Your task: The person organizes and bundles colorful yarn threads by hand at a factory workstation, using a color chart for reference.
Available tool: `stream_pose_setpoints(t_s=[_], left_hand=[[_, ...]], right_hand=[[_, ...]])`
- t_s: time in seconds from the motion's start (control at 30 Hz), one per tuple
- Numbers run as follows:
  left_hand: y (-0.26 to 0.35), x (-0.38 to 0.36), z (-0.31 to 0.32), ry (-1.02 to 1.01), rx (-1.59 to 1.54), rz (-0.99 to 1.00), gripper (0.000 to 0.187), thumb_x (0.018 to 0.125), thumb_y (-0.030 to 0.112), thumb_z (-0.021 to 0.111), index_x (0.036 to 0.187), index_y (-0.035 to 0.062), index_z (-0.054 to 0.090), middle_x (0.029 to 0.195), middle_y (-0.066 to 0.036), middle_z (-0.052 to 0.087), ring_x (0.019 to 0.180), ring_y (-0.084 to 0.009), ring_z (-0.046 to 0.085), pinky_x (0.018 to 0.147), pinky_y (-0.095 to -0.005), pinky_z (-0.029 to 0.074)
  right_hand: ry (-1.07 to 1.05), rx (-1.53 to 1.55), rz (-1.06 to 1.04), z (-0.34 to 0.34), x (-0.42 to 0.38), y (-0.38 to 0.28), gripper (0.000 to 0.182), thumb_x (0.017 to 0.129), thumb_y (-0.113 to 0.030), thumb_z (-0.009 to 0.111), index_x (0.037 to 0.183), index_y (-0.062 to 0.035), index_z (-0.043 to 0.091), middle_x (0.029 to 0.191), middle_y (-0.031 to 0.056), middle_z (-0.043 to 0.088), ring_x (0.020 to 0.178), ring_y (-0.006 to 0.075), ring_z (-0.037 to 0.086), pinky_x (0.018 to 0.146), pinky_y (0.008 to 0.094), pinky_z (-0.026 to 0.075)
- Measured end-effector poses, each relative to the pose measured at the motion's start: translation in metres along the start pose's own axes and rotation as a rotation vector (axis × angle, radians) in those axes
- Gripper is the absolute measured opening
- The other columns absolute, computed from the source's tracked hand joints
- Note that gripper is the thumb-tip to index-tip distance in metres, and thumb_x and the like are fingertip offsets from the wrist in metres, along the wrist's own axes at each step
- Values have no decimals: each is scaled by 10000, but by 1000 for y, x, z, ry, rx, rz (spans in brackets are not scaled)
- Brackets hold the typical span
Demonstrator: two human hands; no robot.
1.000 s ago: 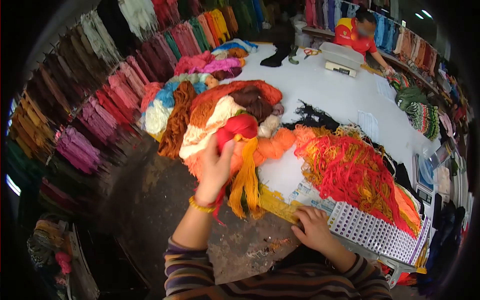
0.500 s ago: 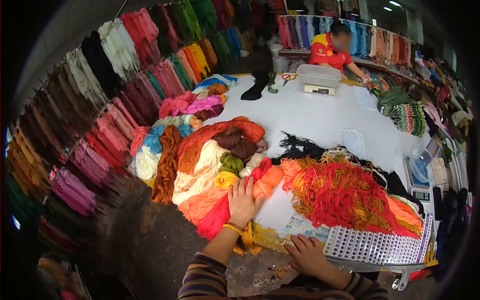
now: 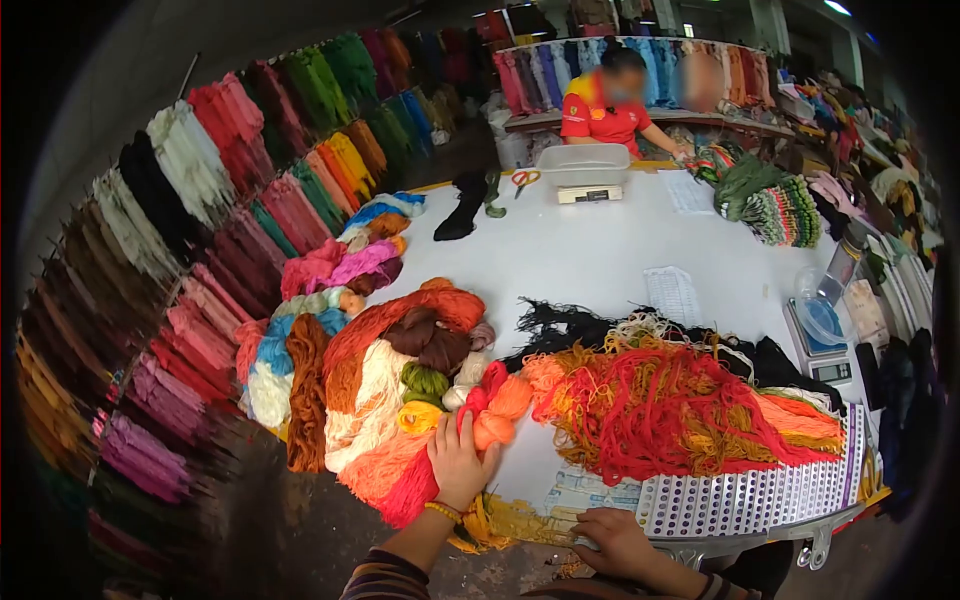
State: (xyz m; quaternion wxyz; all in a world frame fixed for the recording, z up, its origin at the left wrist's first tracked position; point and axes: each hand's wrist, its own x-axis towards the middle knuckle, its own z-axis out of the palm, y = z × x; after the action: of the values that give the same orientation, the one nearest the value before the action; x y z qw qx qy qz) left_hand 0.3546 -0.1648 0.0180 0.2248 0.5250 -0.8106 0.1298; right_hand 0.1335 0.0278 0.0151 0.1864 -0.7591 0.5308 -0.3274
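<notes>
My left hand, with a yellow beaded bracelet at its wrist, lies with fingers stretched over the near end of a yarn pile. Under and beside it are pink-red yarn and a coral skein; a small yellow skein touches its fingertips. Cream yarn and a dark brown skein lie farther up the pile. My right hand rests palm down on the table's near edge, holding nothing visible. To its right is a white board with rows of holes, under a tangle of red and mustard yarn.
Across the white table, a person in a red shirt handles green and striped yarn. A scale with a plastic tub, scissors and printed sheets lie between us. Yarn racks line the left; another scale stands right.
My view has turned slightly up and to the right, so the table appears shifted left. Both hands stay at nearly the same places on the yarn and table edge.
</notes>
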Motion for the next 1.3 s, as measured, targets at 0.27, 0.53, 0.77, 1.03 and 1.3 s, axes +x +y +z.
stream_pose_setpoints(t_s=[0.27, 0.53, 0.77, 1.03, 1.3], left_hand=[[3, -1, 5, -2, 22, 6, 661, 745, 432, 565, 1259, 49, 402, 1251, -151, 431, 1211, -321, 343, 955, -489, 260], [35, -42, -7, -137, 48, -97, 735, 764, 418, 560, 1334, 43, 285, 1369, -249, 241, 1269, -389, 227, 1011, -511, 185], [129, -126, 0, -190, -165, -126, 643, 772, 381, 574, 1275, 36, 370, 1313, -171, 374, 1243, -324, 306, 1005, -475, 196], [156, -122, 2, -104, 2, -171, 485, 792, 353, 525, 1182, 68, 482, 1267, -116, 447, 1199, -299, 363, 973, -454, 235], [164, -118, -6, -242, 30, -215, 489, 830, 333, 470, 1240, 70, 433, 1324, -126, 382, 1240, -303, 311, 1010, -447, 209]], right_hand=[[137, 36, 49, -53, -32, -2, 265, 703, -187, 663, 934, -82, 585, 935, 88, 596, 898, 258, 565, 772, 368, 424], [273, -144, 83, -135, -84, 50, 263, 661, -149, 681, 896, -71, 591, 887, 102, 597, 851, 285, 559, 750, 391, 420], [248, -216, 38, -153, -127, 108, 284, 682, -229, 670, 921, -95, 595, 1015, 74, 548, 947, 263, 515, 784, 405, 392], [257, -95, 52, -138, -143, 136, 258, 699, -271, 652, 909, -127, 610, 1027, 34, 564, 975, 229, 517, 806, 396, 375], [289, 70, 75, -139, -146, 144, 201, 723, -265, 643, 872, -132, 619, 938, 19, 601, 958, 210, 537, 825, 369, 372]])
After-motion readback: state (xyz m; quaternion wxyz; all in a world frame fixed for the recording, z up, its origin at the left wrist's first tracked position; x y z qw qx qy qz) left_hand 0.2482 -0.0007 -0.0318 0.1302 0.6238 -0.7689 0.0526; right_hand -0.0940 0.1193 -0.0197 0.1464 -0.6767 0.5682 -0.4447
